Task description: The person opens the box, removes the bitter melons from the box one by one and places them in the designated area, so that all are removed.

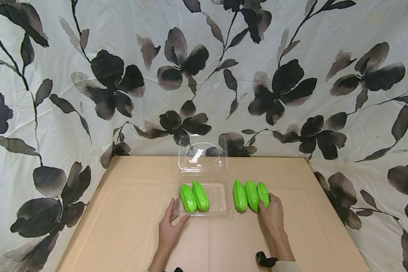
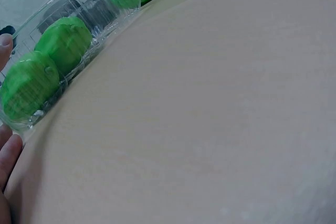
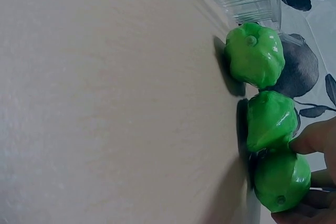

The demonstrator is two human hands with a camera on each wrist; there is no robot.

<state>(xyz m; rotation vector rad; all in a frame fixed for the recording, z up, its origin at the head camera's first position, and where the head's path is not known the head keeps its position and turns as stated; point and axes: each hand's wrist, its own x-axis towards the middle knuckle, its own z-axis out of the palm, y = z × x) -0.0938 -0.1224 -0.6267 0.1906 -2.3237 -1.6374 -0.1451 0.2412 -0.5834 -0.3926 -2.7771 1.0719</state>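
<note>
A clear plastic clamshell container [image 1: 218, 198] lies with its lid [image 1: 204, 156] raised at the back. Two glossy green, ridged toy vegetables [image 1: 188, 198] lie side by side in its left half. My left hand [image 1: 169, 231] holds the container by its front left corner, thumb along the front edge and fingers at the left side. To the right of the container, three matching vegetables stand in a row. My right hand [image 1: 272, 217] pinches the rightmost vegetable [image 3: 282, 179] between thumb and fingers, close against the middle vegetable [image 3: 271, 120]. The leftmost vegetable [image 3: 255, 55] is untouched.
The light brown tabletop [image 1: 132, 181] runs back to a white cloth [image 1: 224, 102] with dark flower prints. A black wrist device [image 1: 266, 260] sits by the right sleeve [image 1: 286, 266].
</note>
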